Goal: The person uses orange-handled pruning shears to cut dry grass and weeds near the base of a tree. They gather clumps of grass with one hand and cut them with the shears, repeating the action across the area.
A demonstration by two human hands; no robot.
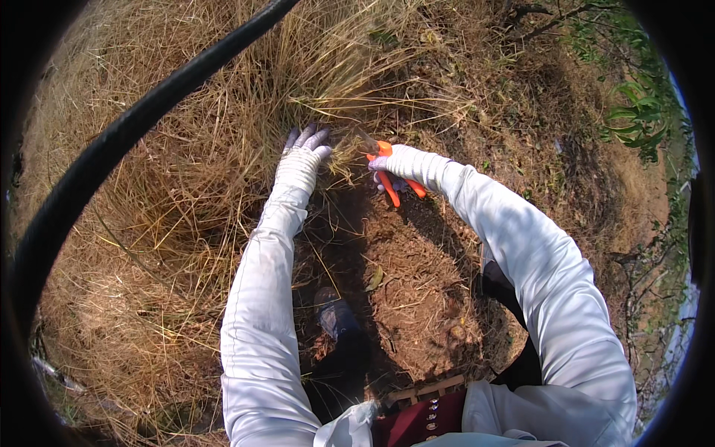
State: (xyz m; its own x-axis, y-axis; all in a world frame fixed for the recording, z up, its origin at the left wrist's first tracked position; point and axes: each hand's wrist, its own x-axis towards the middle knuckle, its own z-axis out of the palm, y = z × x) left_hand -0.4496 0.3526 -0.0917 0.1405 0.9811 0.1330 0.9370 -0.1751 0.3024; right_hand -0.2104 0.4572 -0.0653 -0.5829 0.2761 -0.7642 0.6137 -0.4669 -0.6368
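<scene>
My left hand [306, 142], in a pale glove, reaches into the edge of a tall clump of dry grass [329, 61]. Its fingers are apart against the stalks, and I cannot tell whether any stems are gripped. My right hand [382, 167], also gloved, is closed around orange-handled pruning shears [414, 187]. The blades point up and left, towards cut-looking straw stubble [342, 159] between the two hands. Part of the blades blurs into the grass behind them. White sleeves cover both arms.
Bare brown soil with straw bits [416, 290] lies before me, and my shoe [334, 315] stands on the left of it. A black cable or strap [120, 125] crosses the upper left. Green leafy branches [637, 114] hang at the right.
</scene>
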